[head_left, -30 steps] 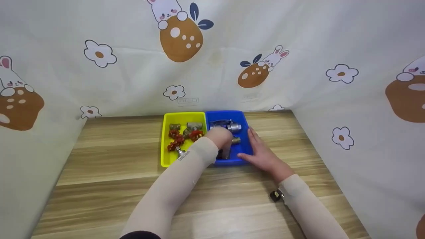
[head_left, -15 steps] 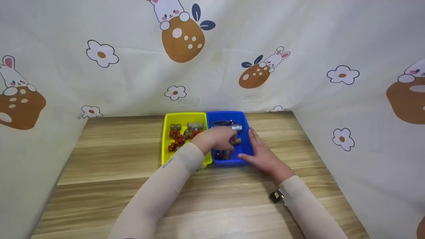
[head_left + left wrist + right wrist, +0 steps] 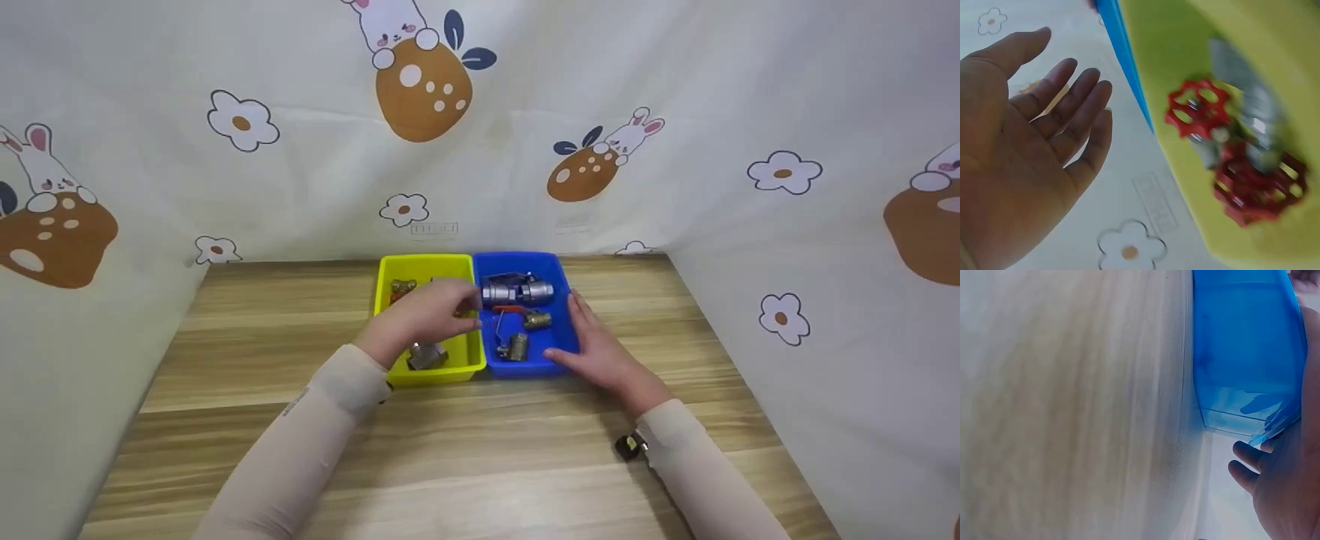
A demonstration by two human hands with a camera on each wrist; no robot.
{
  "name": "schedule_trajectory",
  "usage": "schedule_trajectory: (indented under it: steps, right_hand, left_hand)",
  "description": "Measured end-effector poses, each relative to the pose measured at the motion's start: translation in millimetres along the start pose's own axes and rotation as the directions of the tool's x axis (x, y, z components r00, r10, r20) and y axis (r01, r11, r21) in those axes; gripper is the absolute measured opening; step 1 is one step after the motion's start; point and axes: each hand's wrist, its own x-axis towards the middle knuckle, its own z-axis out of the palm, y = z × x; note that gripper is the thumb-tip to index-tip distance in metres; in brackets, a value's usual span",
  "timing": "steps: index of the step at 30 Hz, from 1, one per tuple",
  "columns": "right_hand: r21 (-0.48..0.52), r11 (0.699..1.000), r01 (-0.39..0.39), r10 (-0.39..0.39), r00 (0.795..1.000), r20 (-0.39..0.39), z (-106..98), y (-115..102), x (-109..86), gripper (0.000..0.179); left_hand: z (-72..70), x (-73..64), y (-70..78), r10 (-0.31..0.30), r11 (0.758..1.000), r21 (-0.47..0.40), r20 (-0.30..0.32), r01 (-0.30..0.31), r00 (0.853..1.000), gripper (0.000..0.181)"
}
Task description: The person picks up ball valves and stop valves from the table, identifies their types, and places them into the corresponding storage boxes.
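Above the yellow bin hovers my left hand, its fingers relaxed around nothing; in the left wrist view its palm is bare. Red handwheels of valves lie in that bin, some hidden in the head view by the hand. A grey metal fitting sits near its front. My right hand rests against the right side of the blue bin, fingers extended and thumb at the front corner. Inside the blue bin lie silver ball valves, a brass valve with a red lever and another lever valve.
The two bins stand side by side on a wood-grain table, close to the printed back curtain. Curtain also hangs at both sides. A small black device is at the right wrist.
My left hand has drawn back leftward from the blue bin to above the yellow one, uncovering the valves in the blue bin. The right hand has stayed against the blue bin.
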Motion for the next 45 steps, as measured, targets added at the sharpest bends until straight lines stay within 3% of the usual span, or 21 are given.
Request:
schedule_trajectory:
  steps: [5,11,17,22,32,39,42,45]
  right_hand:
    - [0.019,1.0,-0.008,0.008,1.0,-0.004,-0.7,2.9,1.0,0.115]
    - [0.057,0.998,-0.022,0.023,1.0,-0.007,-0.7,5.9,-1.2,0.116]
    - [0.064,0.998,-0.027,0.027,1.0,0.0,-1.2,7.5,-1.2,0.116]
    - [0.058,0.998,-0.021,0.021,1.0,0.001,-3.6,7.3,-1.1,0.116]
    - [0.064,0.998,0.005,-0.004,1.0,-0.013,-2.1,8.1,0.6,0.114]
    - [0.194,0.981,-0.031,0.039,0.999,-0.036,-7.8,7.9,-2.4,0.092]
    - [0.175,0.983,-0.057,0.067,0.996,-0.053,-16.0,8.8,-5.1,0.087]
    - [0.09,0.994,-0.062,0.07,0.994,-0.09,-26.9,12.6,-6.5,0.086]
  left_hand:
    - [0.1,-22.8,-21.2,-0.033,0.999,0.001,-0.084,0.034,0.996,0.033]
    - [0.6,-42.8,-47.2,-0.105,0.992,0.056,-0.185,0.117,0.977,0.038]
    - [-1.6,-62.3,-73.8,-0.162,0.982,0.054,-0.244,0.18,0.956,0.055]
    - [-4.0,-75.0,-90.2,-0.224,0.972,0.013,-0.273,0.236,0.936,0.057]
    - [-4.0,-88.3,-104.9,-0.324,0.945,-0.064,-0.307,0.321,0.895,0.073]
    - [-3.3,-92.6,-110.9,-0.351,0.933,-0.044,-0.333,0.358,0.875,0.086]
    - [-4.5,-95.0,-113.1,-0.352,0.928,-0.014,-0.355,0.371,0.866,0.085]
    - [-4.6,-97.0,-115.7,-0.339,0.924,0.044,-0.37,0.381,0.865,0.086]
